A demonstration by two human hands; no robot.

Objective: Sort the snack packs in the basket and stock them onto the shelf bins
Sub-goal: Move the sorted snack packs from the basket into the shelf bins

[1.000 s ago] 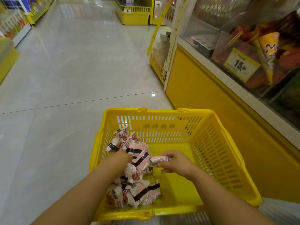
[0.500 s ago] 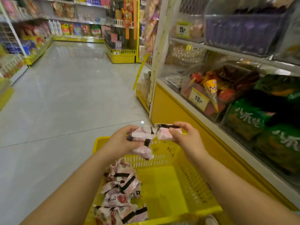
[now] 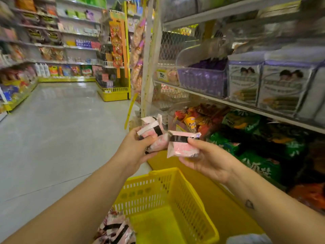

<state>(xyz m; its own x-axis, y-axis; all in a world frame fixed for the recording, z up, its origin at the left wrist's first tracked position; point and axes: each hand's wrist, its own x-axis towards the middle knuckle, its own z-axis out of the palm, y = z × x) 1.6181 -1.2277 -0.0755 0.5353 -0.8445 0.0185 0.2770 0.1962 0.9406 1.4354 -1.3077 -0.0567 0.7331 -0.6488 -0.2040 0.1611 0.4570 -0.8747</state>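
The left hand [image 3: 135,150] is raised above the basket, its fingers and thumb curled round a small bunch of pink-and-white plastic snack packs with black bands [image 3: 152,132]; how many packs the bunch holds I cannot tell. The right hand [image 3: 209,161], just to the right of it and palm up, pinches a single pink-and-white snack pack [image 3: 182,147] of the same kind, thumb on the black band near its top edge, fingers beneath; whether this single pack touches the bunch I cannot tell.

Both hands hover in front of the lower tier of the white metal shelf [image 3: 246,107] on the right, near a clear plastic bin of red and orange snack bags [image 3: 198,118]; to the right of that bin lie green snack bags [image 3: 246,120]. On the tier above stands a clear bin of purple packs [image 3: 202,80], with a yellow price tag [image 3: 161,74] to its left and white-and-lilac bags [image 3: 246,83] to its right.

Below the hands, on the near side, the yellow slotted plastic basket [image 3: 154,196] is just beside the yellow base panel of the shelf [image 3: 223,205]; more pink-and-white packs [image 3: 117,228] lie heaped in its near left corner. To the left stretches a glossy grey tiled floor [image 3: 61,129]; far shelves of mixed goods [image 3: 52,41] line the far left, too blurred to read.
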